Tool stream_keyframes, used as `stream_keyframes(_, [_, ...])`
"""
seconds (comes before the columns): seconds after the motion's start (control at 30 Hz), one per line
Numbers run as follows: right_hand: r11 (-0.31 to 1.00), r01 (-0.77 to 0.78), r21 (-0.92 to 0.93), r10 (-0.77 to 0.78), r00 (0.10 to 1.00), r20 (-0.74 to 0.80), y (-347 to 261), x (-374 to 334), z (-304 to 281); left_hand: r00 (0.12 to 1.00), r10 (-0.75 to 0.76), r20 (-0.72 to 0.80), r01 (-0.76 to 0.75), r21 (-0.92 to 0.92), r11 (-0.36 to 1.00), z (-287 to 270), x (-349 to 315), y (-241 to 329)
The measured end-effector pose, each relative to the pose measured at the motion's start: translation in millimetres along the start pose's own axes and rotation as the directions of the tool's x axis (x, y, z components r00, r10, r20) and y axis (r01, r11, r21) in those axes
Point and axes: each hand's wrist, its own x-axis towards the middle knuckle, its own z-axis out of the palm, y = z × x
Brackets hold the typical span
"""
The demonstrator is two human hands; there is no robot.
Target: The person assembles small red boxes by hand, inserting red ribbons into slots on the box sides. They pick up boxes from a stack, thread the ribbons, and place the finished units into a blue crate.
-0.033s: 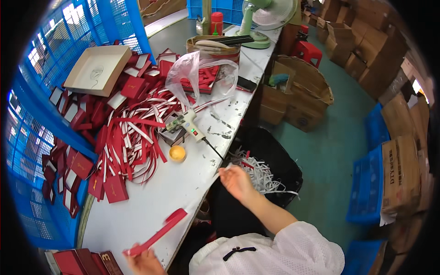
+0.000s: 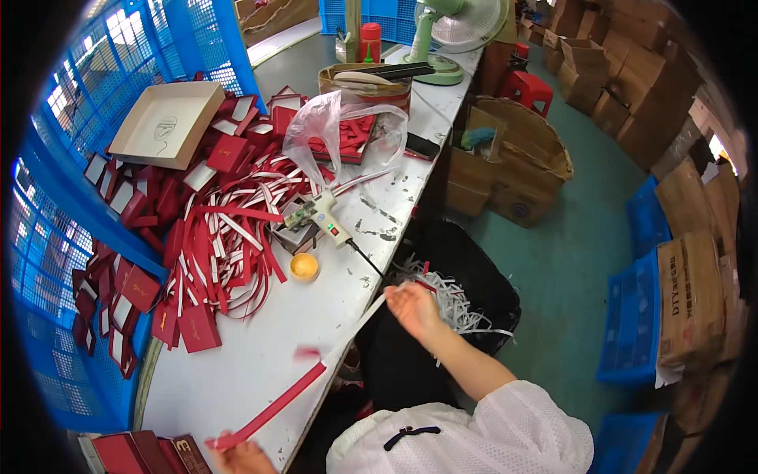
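Note:
At the near table edge my left hand is closed on one end of a red ribbon strip. The strip slants up to the right, its far end curled over and blurred. From that end a thin white backing strip runs to my right hand, which is closed around it beyond the table's edge. Just past my right hand, a pile of white paper strips with some red bits lies in a black container. A heap of red and white ribbon strips covers the table's far left.
A glue gun with a black cord rests on the table beside a small yellow-filled cup. Red boxes pile against a blue crate. A green fan stands far back; cartons sit on the floor.
The white backing strip now stretches visibly between the ribbon and my right hand, which moved slightly right and up. My left hand lowered a little with the ribbon.

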Motion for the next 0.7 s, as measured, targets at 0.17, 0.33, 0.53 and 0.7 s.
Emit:
stream_keyframes(0.17, [0.916, 0.247, -0.316, -0.356, 0.864, -0.357, -53.2, 61.7, -127.7, 0.975, -0.016, 0.221, 0.105, -0.398, 0.911, 29.0, 1.4, 52.7])
stream_keyframes(0.33, [-0.384, -0.015, -0.923, -0.699, 0.658, 0.280, -60.3, 72.0, -152.3, 0.997, -0.021, 0.071, 0.034, -0.177, 0.984, 43.6, -16.1, 70.9])
stream_keyframes(0.53, [-0.203, 0.861, -0.467, -0.043, 0.469, 0.882, 23.3, -100.8, 118.1, 0.828, -0.505, 0.242, 0.362, 0.458, 0.812, 110.9, 8.8, 8.4])
stream_keyframes(0.7, [-0.151, 0.971, -0.183, 0.087, 0.197, 0.976, 46.0, -142.8, 148.2, 0.711, -0.403, 0.576, -0.002, 0.575, 0.818, 118.6, 29.7, -16.3])
